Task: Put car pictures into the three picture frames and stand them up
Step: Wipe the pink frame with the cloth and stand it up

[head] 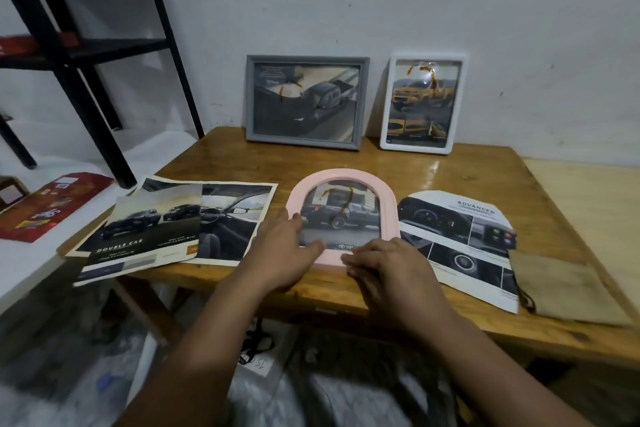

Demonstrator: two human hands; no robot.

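Both hands — left hand, right hand — rest flat, fingers straight, on the pink arched frame lying on the table

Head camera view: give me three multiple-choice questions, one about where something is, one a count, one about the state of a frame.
1. Where does the grey frame stand?
A. at the wall, left of the white frame
B. on the black shelf
C. on the floor

2. How many frames stand upright?
A. one
B. two
C. three

3. How is the pink frame?
A. empty, upright
B. lying on the table, car picture inside
C. lifted clear

Key: 1 A, it leans at the wall beside the white one. 2 B, grey and white stand. 3 B, it lies flat under both hands.
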